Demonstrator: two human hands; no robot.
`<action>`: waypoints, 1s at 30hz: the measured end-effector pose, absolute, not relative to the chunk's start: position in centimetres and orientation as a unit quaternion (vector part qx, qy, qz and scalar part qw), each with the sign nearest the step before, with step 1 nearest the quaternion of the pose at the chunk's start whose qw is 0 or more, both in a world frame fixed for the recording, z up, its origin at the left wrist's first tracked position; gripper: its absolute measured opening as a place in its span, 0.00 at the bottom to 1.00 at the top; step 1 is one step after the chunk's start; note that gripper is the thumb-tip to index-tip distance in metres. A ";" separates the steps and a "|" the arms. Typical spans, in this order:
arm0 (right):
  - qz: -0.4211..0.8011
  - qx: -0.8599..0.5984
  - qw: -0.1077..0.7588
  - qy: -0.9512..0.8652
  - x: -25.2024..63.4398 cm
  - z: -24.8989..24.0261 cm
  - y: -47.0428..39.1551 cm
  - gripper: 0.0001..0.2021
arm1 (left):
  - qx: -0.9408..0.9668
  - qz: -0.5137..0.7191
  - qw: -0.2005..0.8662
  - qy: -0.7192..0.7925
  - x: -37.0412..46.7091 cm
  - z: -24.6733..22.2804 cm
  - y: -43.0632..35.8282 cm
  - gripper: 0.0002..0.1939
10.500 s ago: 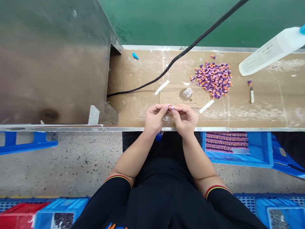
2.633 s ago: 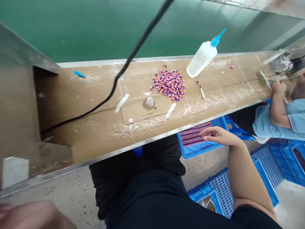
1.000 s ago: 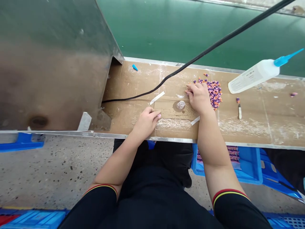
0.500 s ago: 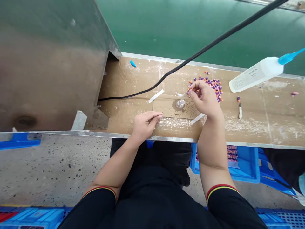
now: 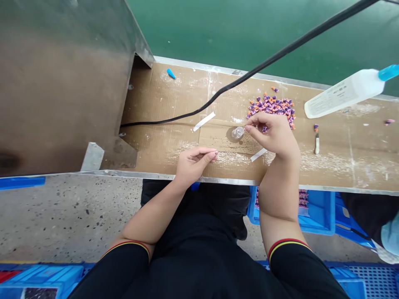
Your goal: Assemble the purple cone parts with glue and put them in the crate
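My left hand (image 5: 195,164) is pinched near the front edge of the cardboard-covered bench (image 5: 168,145); whatever lies between thumb and forefinger is too small to make out. My right hand (image 5: 270,132) also pinches something tiny, its fingertips just right of a small clear cup (image 5: 237,133). Behind that hand lies a pile of small purple and orange pieces (image 5: 274,106). One white strip (image 5: 204,121) lies left of the cup, and another white strip (image 5: 258,155) is partly beside my right wrist.
A black cable (image 5: 218,94) crosses above the bench. On the right are a white bottle (image 5: 344,94) and a small knife-like tool (image 5: 317,143). A blue cap (image 5: 171,74) lies at the back left, near a metal housing (image 5: 68,91). Below the bench hangs a blue bin (image 5: 321,211).
My right hand has moved from the pile's left edge toward the clear cup, its fingertips now closed together. My left hand has shifted slightly right. The whole view has shifted a little.
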State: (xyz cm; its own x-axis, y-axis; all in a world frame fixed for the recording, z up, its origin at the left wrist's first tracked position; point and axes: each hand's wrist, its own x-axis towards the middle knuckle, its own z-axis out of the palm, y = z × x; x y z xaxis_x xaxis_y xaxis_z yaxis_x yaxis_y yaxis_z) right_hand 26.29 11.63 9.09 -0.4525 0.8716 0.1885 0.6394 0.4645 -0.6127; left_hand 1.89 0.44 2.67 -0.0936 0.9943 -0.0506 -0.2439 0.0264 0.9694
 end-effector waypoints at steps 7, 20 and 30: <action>0.227 -0.461 0.231 -0.827 26.4 8.8 11.7 0.08 | 0.412 0.589 0.511 0.472 1.9 2.4 0.4 0.12; 0.207 -0.463 0.222 -0.832 26.0 8.2 11.8 0.07 | 0.398 0.586 0.520 0.477 1.6 2.3 0.6 0.16; 0.175 -0.478 0.298 -0.808 26.1 8.3 11.4 0.07 | 0.311 0.627 0.548 0.458 1.8 1.8 1.1 0.26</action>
State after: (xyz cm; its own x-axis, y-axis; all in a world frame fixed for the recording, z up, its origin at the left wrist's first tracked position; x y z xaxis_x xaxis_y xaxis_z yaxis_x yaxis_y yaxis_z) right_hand 26.09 11.43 8.33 -0.3660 0.8762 0.3135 0.6676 0.4819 -0.5675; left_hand 1.80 1.09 1.78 -0.2048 0.9724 -0.1118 -0.4020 0.0206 0.9154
